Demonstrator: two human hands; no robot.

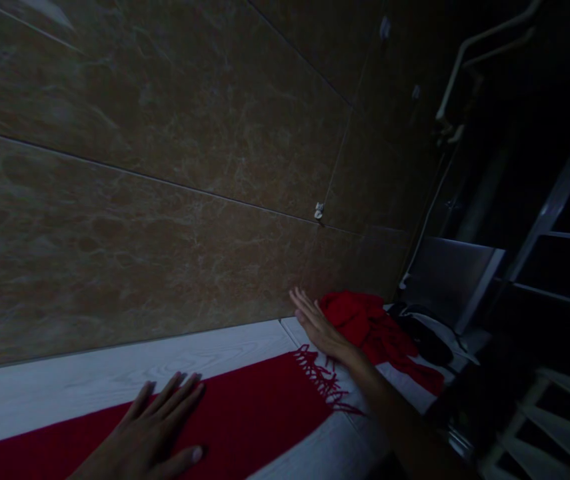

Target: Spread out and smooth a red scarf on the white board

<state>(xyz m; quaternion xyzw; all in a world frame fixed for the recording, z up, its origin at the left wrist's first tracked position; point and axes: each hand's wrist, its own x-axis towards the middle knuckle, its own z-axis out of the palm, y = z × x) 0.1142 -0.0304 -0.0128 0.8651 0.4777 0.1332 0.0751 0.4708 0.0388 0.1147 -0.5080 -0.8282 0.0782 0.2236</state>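
Pale, whitish surface (215, 350) with a faint wood grain runs along the bottom of the view, crossed by a thin dark seam near the right hand (322, 333). Nearest, a red scarf (249, 400) lies flat and smooth along it as a long band, matte and closely woven, its edges nearly straight. On the scarf rests the left hand (152, 430), palm down, fingers extended and slightly spread, the thumb held out to the side. Farther along, the scarf ends in a fringe (321, 380) of thin, twisted red strands, splayed unevenly over the pale surface.

Just beyond the fringe is the right hand, its fingers straight and close together, pinching nothing; whether it touches the surface cannot be told. Behind it sits a soft red heap (349, 317) of crumpled fabric, full of rounded folds, with a black item (427, 340) beside it, too dark to make out. At lower right stands a pale slatted rack (555, 407).

Past these rises a wall (189, 267) of brown, marble-veined tiles with narrow straight joints and a small white fitting (319, 211) near one crossing. Farther off are a flat grey panel (447, 270) with a lighter edge, a barred frame (545, 213) and bent, pale tubular pipes (452, 83), mostly sunk in darkness.
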